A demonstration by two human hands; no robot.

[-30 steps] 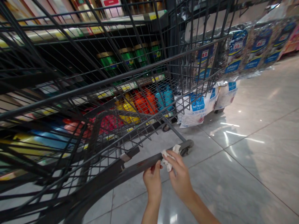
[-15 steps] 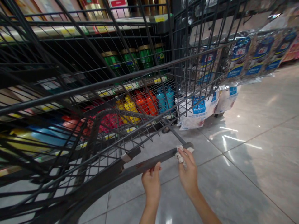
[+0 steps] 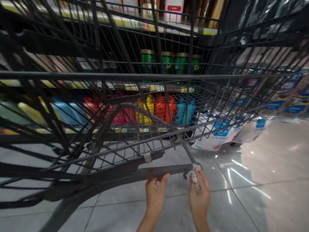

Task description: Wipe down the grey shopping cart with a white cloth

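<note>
This is a shop, shown by the wire shopping cart [image 3: 120, 76] beside price-labelled shelves [image 3: 177, 28] of colourful bottles [image 3: 149, 111].

One head-worn view; faces forward, tilted down, from above the hands; shopping cart [image 3: 120, 76] sits close, its wire side spanning 9 to 3 o'clock; left hand [image 3: 154, 193] at 6, right hand [image 3: 200, 196] at 5, both near the lens; lens sees shelf [image 3: 132, 24] through wires toward 12, farther off; floor [image 3: 241, 174] at 4.
</note>
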